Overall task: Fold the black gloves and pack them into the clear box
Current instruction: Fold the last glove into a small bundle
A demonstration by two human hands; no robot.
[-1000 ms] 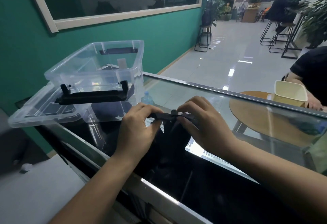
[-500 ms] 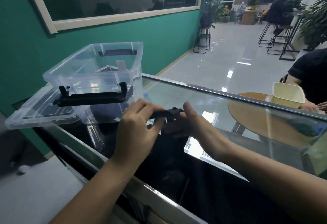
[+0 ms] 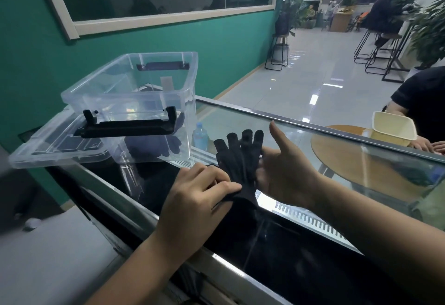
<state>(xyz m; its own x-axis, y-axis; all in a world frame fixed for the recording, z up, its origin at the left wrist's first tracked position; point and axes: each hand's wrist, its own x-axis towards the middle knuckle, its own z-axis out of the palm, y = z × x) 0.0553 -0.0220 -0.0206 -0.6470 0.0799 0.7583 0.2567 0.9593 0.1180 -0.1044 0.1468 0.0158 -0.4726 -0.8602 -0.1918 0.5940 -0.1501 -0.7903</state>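
A: Where was the glove (image 3: 237, 160)?
B: Held upright over the counter (image 3: 301, 230), right of the box (image 3: 134, 92). Left hand (image 3: 195, 191) pinched its cuff; right hand (image 3: 286, 172) was open behind it, thumb up.
A: Best fold?
B: I'd have kept the cuff pinned, flattened the glove's fingers against the palm, then folded once.
A: Any labels?
B: None readable. The bottle (image 3: 199, 136) by the box was too blurred.

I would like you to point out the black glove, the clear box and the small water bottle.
black glove (image 3: 237, 157): head view, on the palm part below its four fingers.
clear box (image 3: 190, 76): head view, on the right side wall near the rim.
water bottle (image 3: 200, 137): head view, on its body, right of the box.
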